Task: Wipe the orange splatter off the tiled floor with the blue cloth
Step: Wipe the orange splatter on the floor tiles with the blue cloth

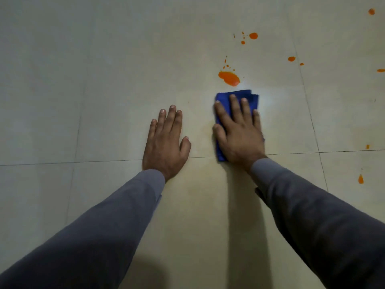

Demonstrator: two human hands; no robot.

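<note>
My right hand [238,130] lies flat with straight fingers on the folded blue cloth [245,96] and presses it to the tiled floor [104,80]. The cloth's far edge stops just short of a large orange blot [229,78]. Smaller orange drops [253,35] are scattered farther ahead, and more spots [291,58] lie off to the right. My left hand [166,140] rests flat on the bare tile, fingers straight, a hand's width left of the cloth. A faint yellowish smear shows on the tile between and below the hands.
Orange drops [360,179] also mark the tile at the right edge, near my right sleeve. Grout lines cross the floor, one running under both wrists. The floor to the left shows plain pale tile.
</note>
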